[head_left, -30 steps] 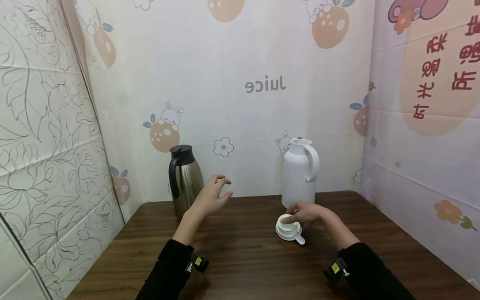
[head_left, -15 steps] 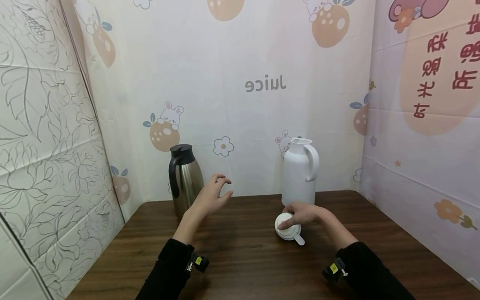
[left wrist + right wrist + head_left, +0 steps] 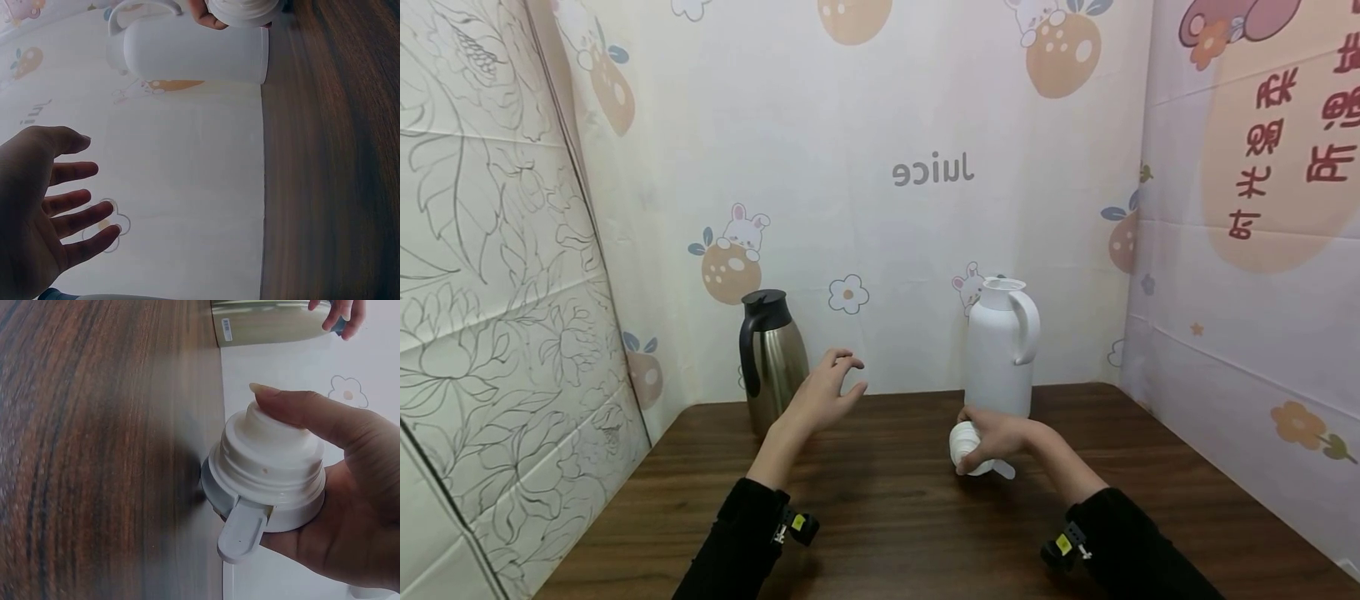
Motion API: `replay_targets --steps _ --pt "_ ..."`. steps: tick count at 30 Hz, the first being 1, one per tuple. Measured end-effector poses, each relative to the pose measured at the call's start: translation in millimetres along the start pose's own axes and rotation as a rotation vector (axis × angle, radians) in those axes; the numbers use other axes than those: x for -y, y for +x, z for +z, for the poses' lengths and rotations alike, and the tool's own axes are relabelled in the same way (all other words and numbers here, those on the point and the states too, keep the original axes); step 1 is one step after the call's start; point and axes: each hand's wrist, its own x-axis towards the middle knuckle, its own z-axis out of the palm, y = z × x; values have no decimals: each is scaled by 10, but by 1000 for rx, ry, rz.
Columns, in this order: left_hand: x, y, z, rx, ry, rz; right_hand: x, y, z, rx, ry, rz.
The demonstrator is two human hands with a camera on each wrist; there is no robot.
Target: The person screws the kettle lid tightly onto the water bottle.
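White lid (image 3: 269, 481) held from two sides

We have the lid tilted in our right hand (image 3: 997, 433), just in front of the white jug (image 3: 998, 358), our thumb over its plug and our fingers at the rim, presumably for steadiness. Our left hand (image 3: 826, 396), fingers loosely spread, holds nothing near the steel jug (image 3: 781, 358). Both jugs stand towards the counter's (image 3: 880, 508) back, probably leaving working room.

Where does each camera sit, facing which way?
Head: worn on the head, looks forward and down at the table; left hand, right hand and sleeves show.
Left wrist: on that wrist, looks across at white jug and backdrop; both hands show, right partly.
Right wrist: on that wrist, looks at the lid; both hands show, left partly.
Wrist views share lid and table.
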Motion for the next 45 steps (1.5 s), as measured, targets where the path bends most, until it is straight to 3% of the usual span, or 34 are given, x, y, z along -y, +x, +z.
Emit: replay_targets --steps 6,9,14,18,25,29,32,37,45 --pt "7 13 6 8 13 -3 -20 -13 -23 -39 43 -18" --pt "4 14 3 7 9 -5 -39 -13 -57 -74 129 -22" --pt "-4 12 0 5 5 -6 -130 31 -128 -61 473 -44" --pt "-1 12 9 6 6 -11 -222 55 -213 0 717 -136" --pt "9 18 15 7 -1 -12 -288 -2 -374 102 963 -362" --pt "13 19 15 11 2 -15 -238 -58 -456 143 1092 -412" --pt "17 21 17 17 8 -16 -171 -93 -497 146 1198 -399" --pt "30 13 27 19 18 4 -143 -91 -498 117 1237 -385" --pt "31 12 13 15 31 31 -160 -66 -479 178 1247 -473"
